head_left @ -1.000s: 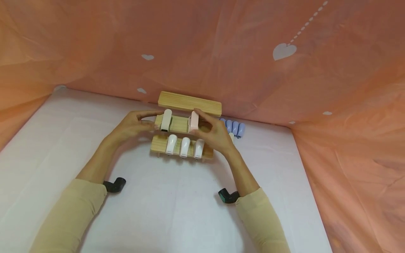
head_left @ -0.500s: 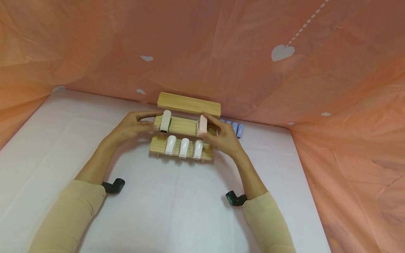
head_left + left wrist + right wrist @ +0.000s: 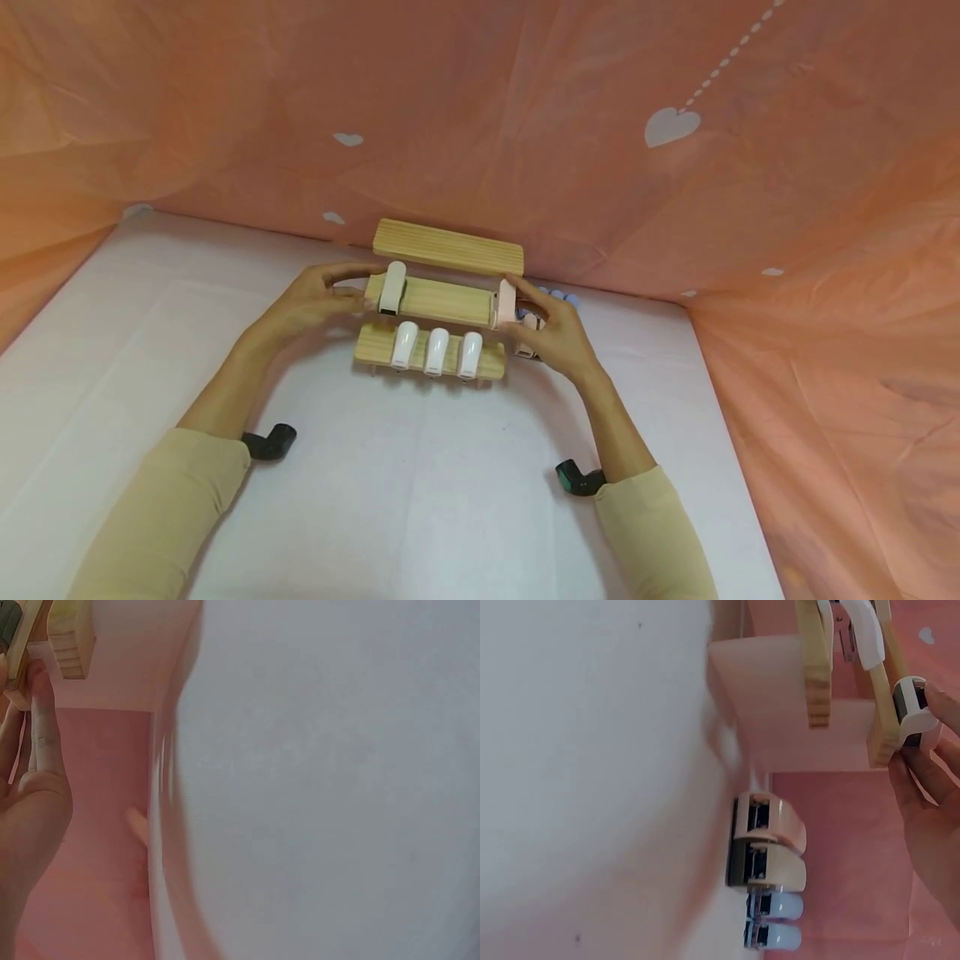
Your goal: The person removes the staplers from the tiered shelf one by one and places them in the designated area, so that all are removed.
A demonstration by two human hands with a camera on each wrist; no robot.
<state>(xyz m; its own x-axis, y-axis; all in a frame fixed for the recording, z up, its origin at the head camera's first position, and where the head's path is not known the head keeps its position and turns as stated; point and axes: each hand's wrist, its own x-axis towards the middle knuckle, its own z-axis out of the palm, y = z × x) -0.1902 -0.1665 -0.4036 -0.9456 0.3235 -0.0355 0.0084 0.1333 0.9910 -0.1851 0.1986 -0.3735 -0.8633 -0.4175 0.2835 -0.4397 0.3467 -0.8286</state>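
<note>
A tiered wooden rack (image 3: 450,302) with clear side panels stands at the back of the table. At the right end of its middle board, my right hand (image 3: 558,333) pinches a pale pink stapler (image 3: 506,302) between thumb and fingers. The stapler stands on the board in the right wrist view. My left hand (image 3: 311,296) grips the left end of that same board, fingertips against the wood (image 3: 18,688). Right beside those fingers stands a pale grey-green stapler (image 3: 392,287). Several white staplers (image 3: 437,351) line the bottom board.
On the table right of the rack, a pink stapler (image 3: 784,823) and a cream stapler (image 3: 784,868) stand beside blue staplers (image 3: 784,906), partly behind my right hand in the head view. A pink cloth (image 3: 450,100) hangs behind the table.
My right hand has moved rightward along the middle board with the pink stapler, from mid-board to its right end. The left hand has stayed at the left end.
</note>
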